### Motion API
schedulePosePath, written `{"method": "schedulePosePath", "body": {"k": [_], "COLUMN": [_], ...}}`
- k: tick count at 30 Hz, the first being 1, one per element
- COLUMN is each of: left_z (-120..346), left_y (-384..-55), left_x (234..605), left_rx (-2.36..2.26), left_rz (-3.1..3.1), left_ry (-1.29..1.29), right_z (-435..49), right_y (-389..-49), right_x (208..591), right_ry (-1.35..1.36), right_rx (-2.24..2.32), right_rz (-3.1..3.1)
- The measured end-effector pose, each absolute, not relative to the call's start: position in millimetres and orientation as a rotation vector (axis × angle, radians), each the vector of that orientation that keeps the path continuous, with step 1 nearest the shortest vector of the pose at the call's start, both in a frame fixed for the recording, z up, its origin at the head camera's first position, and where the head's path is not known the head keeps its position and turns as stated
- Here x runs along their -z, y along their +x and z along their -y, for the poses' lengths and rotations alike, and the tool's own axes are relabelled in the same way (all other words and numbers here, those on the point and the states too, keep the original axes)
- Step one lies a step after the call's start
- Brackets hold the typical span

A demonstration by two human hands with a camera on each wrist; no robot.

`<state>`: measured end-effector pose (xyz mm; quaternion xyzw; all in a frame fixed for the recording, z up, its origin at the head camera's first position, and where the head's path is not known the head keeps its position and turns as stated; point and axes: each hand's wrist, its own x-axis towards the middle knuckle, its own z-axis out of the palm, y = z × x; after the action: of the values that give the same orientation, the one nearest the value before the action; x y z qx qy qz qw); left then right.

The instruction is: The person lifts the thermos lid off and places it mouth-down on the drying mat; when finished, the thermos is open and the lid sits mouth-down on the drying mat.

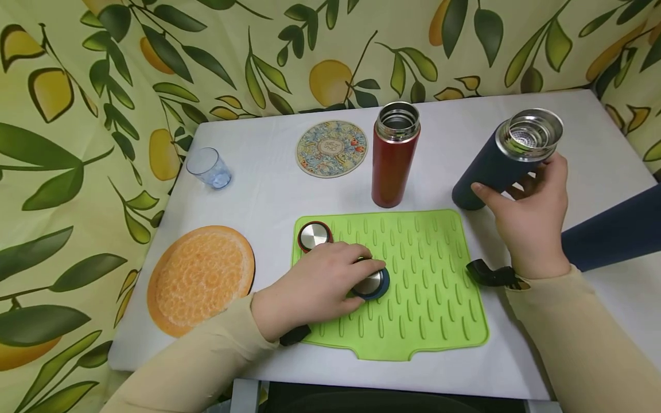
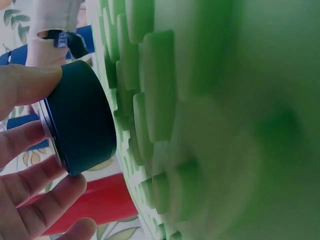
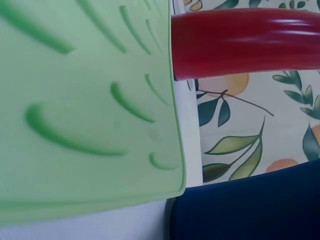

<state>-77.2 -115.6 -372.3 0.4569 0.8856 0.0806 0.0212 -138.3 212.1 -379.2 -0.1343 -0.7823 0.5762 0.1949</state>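
Counter [image 1: 268, 155], white, under everything. Green mat [image 1: 418, 321] near the front edge, orange placemat [image 1: 201, 275] to its left. Blue bottle [image 1: 482, 172], uncapped, right of the mat's far end, leaning rightward in view; right hand [image 1: 534, 221] wrapped round its side, thumb nearest; can't tell if the base bears weight. Best grip there: firm, below the steel neck, mouth level. Red bottle [image 1: 393, 172] upright behind the mat, coaster [image 1: 331, 149] beside it, glass [image 1: 209, 168] far left. Blue lid [image 1: 379, 284] over the mat, left hand [image 1: 317, 281] pinching its sides; even pressure and straight lifting should suit it. Red-rimmed lid [image 1: 315, 236] on the mat's far-left corner.
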Motion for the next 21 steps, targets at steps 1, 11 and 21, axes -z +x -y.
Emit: {"method": "schedulePosePath", "body": {"k": [1, 11, 21], "left_z": [115, 106, 101], "left_y": [-77, -77, -79], "left_x": [373, 368, 368], "left_rx": [-0.234, -0.095, -0.011], "left_rz": [-2.740, -2.696, -2.663], "left_ry": [1.422, 1.377, 1.357], "right_z": [-212, -216, -222], "right_y": [-138, -140, -147], "right_x": [380, 382, 386], "right_ry": [-0.381, -0.398, -0.412], "right_rx": [-1.616, -1.591, -1.563], "right_rz": [2.194, 2.254, 2.389]}}
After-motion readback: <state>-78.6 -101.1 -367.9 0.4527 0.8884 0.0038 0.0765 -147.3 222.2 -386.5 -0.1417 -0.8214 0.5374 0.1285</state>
